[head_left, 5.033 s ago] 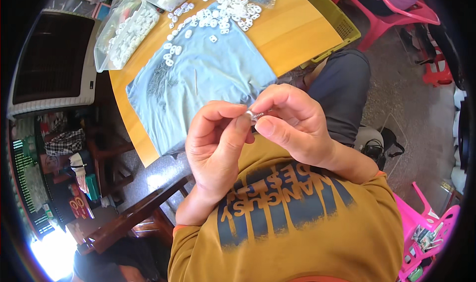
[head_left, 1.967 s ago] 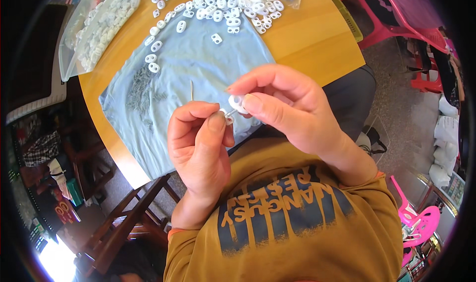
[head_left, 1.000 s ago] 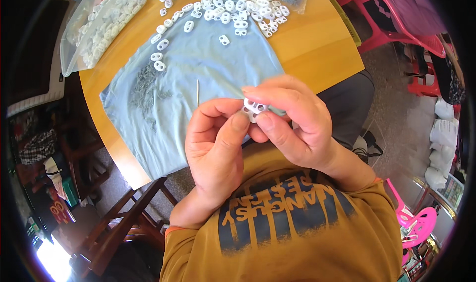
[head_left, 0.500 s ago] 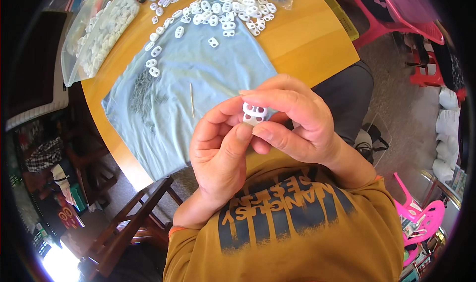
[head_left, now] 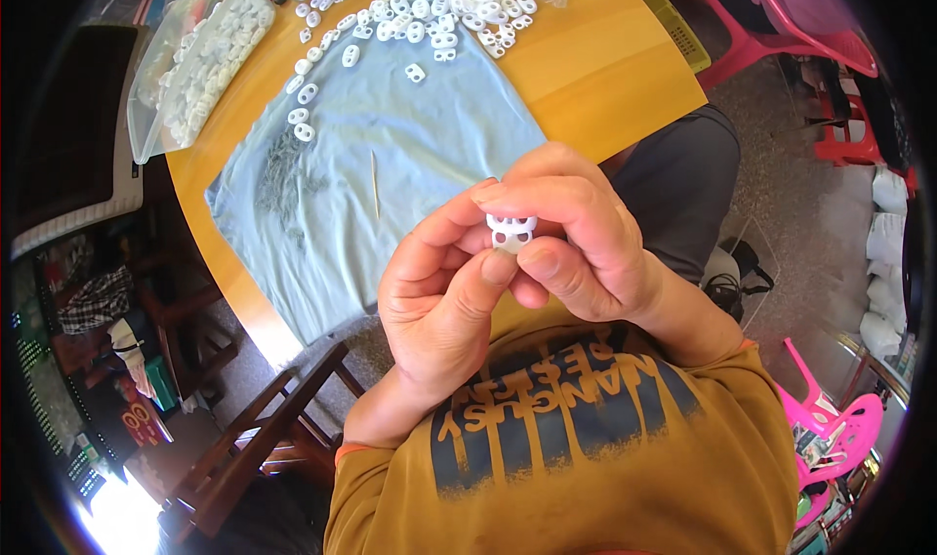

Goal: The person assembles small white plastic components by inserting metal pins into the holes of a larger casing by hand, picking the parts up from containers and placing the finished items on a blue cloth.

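Between the fingertips of both hands is a small white two-hole cord lock (head_left: pixel 511 233), held upright above the table's near edge. My left hand (head_left: pixel 439 272) pinches it from the left, thumb at its lower end. My right hand (head_left: pixel 586 243) closes on it from the right, with the forefinger over its top and the thumb beside its lower part. The fingers cover its upper edge. Beyond the hands, a thin pointed stick (head_left: pixel 375 186) lies on a light blue cloth (head_left: pixel 429 130). Small dark grey metal pieces, perhaps springs (head_left: pixel 283 176), form a loose patch on the cloth's left.
Many white two-hole pieces (head_left: pixel 420 10) are heaped at the table's far side, with several strung leftward. A clear bag of white parts (head_left: pixel 210 62) rests at the far left of the wooden table (head_left: pixel 605 77). Pink chairs (head_left: pixel 839 443) and a dark wooden chair (head_left: pixel 264 433) stand nearby.
Both hands, with the cord lock, have shifted slightly to the right. The right forefinger now covers more of the cord lock's top, and its upper part shows less.
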`<state>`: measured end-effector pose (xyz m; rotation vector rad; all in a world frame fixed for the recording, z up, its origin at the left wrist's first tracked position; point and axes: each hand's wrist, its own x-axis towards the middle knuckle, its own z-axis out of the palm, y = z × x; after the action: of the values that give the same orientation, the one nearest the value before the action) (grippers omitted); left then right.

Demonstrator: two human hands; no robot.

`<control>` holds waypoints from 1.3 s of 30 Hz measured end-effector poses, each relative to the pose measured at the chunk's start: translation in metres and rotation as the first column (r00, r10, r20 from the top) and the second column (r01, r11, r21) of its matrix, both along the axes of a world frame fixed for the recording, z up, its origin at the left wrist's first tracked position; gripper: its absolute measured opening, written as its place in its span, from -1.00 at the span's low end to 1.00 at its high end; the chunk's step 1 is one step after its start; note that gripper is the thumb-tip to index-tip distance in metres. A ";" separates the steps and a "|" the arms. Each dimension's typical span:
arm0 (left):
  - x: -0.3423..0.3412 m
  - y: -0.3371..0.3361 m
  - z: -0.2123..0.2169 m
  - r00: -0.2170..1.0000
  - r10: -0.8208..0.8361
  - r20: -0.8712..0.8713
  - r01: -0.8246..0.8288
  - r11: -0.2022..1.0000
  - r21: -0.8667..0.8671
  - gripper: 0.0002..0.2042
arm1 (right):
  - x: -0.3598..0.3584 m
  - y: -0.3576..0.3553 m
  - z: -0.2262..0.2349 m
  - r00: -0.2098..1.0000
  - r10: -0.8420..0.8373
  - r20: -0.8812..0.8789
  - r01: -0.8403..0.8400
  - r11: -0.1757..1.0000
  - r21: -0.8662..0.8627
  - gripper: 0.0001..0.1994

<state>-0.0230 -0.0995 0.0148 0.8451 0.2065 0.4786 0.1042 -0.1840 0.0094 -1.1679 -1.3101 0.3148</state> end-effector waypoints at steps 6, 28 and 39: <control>-0.007 -0.010 -0.007 0.999 0.039 0.027 -0.043 0.984 0.175 -0.62 | -0.005 -0.004 -0.002 0.995 -0.059 0.078 0.053 0.995 0.082 -0.74; -0.032 -0.060 0.009 0.974 0.154 0.164 -0.195 0.940 0.279 -0.72 | -0.049 -0.032 0.005 0.994 -0.109 -0.014 0.108 0.944 0.311 -0.74; -0.024 -0.058 0.007 0.962 0.269 0.052 -0.272 0.914 0.301 -0.78 | -0.041 -0.020 -0.007 0.993 -0.122 0.009 0.111 0.931 0.347 -0.77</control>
<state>-0.0473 -0.1575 0.0222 1.1239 0.2463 0.7889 0.0632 -0.2036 0.0026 -0.9471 -1.2555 -0.0230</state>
